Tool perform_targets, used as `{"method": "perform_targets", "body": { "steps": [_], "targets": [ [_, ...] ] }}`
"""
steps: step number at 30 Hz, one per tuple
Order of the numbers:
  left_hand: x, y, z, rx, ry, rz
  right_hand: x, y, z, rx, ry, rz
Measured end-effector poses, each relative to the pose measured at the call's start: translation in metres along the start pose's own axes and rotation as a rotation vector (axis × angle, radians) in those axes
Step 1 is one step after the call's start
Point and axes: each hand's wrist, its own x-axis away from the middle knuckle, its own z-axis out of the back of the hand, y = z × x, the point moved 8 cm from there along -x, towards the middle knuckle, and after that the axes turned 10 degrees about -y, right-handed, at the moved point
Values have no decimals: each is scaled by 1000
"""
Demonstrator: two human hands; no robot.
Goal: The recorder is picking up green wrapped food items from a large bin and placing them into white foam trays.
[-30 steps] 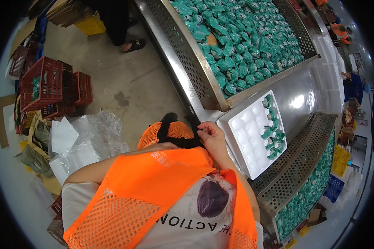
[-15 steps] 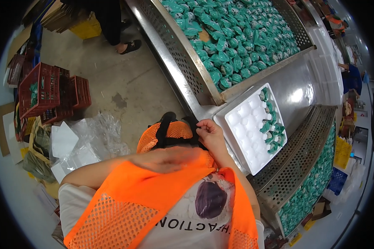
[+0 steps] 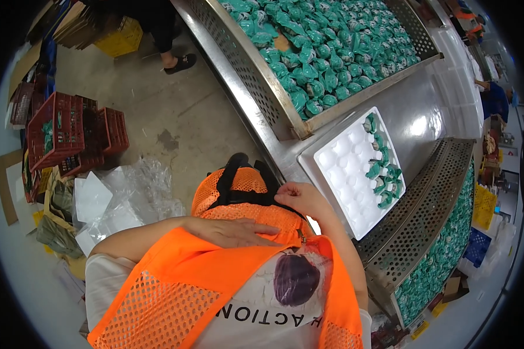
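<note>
Lying left of the nearer right hand (image 3: pixel 300 196), the black strap (image 3: pixel 268 177) is slanted near to far; whether it is pinched cannot be told. The orange mesh vest (image 3: pixel 201 253) is touched by the flattened left hand (image 3: pixel 233 231).

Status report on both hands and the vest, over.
Left hand flat on orange vest. Right hand at black strap, grip unclear. White tray off to the right, not blocking hands.

Packing workshop: you're at a metal bench (image 3: pixel 425 110), perforated bin (image 3: pixel 256 86) of green-wrapped pieces (image 3: pixel 337 61) along its left edge; red crates (image 3: pixel 73 125) stacked on floor (image 3: pixel 174 107).
</note>
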Motion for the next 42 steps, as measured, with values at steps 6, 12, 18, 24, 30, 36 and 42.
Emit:
{"method": "perform_targets", "body": {
  "steps": [6,12,18,24,30,36,42],
  "targets": [
    [2,-6,-2,22,5,4,12,-20,2,205,43,-146],
    [0,-2,-3,-5,3,7,8,-10,-7,-67,49,89],
    [1,-8,-6,-72,-20,-8,10,-11,-8,-102,232,229],
    [2,-11,-5,-60,-7,0,17,-15,-9,-368,267,285],
    [-2,-8,-4,-102,-27,-13,18,-13,-13,-534,224,239],
    [-6,-14,-2,-94,-31,8,15,-8,-15,-621,180,224],
    [-10,-15,-1,-103,-77,38,14,-8,-12,-643,190,220]
  ]
}}
